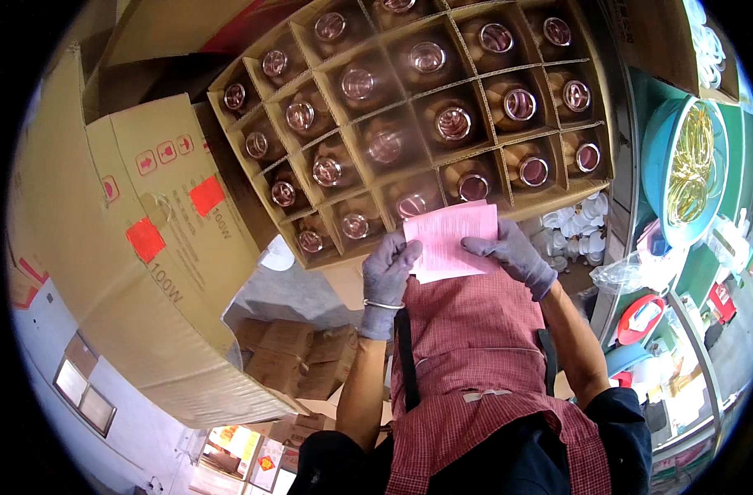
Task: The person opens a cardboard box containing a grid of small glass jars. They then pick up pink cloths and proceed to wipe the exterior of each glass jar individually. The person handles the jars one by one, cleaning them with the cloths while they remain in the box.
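Both gloved hands hold a small stack of pink printed paper sheets point(452, 238) at chest height. My left hand point(385, 266), in a grey glove with a bangle at the wrist, pinches the left edge. On the right edge, the thumb of my right hand point(517, 252) lies over the top sheet. Just beyond the papers stands an open carton point(540, 201) split by cardboard dividers point(429, 93) into many cells. Clear glass vessels point(453, 124) stand in the cells, their round mouths facing up. The papers overlap the carton's near edge in view.
A large cardboard box point(159, 216) with red stickers rises on the left. White plastic pieces point(577, 229) lie right of the carton. On a green table point(732, 145) at right are a blue basin point(658, 145) with gold-coloured loops and a red basket point(630, 322). Brown cartons point(289, 340) stack behind.
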A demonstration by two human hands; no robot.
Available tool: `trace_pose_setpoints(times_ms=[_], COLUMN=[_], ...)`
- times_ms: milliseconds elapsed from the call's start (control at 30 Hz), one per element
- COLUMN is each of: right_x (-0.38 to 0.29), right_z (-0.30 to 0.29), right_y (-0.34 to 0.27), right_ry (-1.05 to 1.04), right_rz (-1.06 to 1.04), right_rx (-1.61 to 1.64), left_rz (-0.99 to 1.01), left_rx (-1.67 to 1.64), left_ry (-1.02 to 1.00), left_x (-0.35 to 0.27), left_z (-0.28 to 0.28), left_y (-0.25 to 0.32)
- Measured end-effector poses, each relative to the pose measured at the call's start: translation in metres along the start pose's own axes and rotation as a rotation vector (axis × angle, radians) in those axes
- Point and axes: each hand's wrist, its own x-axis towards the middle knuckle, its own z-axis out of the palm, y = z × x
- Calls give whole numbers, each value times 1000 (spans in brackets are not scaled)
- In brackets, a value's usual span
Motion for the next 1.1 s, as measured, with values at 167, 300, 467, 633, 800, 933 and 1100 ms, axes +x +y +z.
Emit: trace_pose_setpoints(times_ms=[167,300,467,633,800,933,1100], right_x=[7,7,1,4,3,-6,-4], right_z=[-7,-8,-24,-10,-12,-31,6], right_y=[15,13,-3,-8,-6,-6,-8], right_ry=[-78,51,109,1,156,205,4], right_rz=[20,6,-15,25,-56,-22,90], right_rx=[-2,-109,-117,-138,-266,165,23], left_rz=[-15,16,-33,-224,-135,-1,-52], left_rx=[-32,-158,-264,125,-205,-274,-209], left_ry=[45,229,169,-76,7,78,36], left_x=[-25,-31,-24,-9,-24,-32,-38], left_z=[-22,-8,-27,-8,-24,-44,-48], left_y=[-10,-5,-6,23,2,-8,-9])
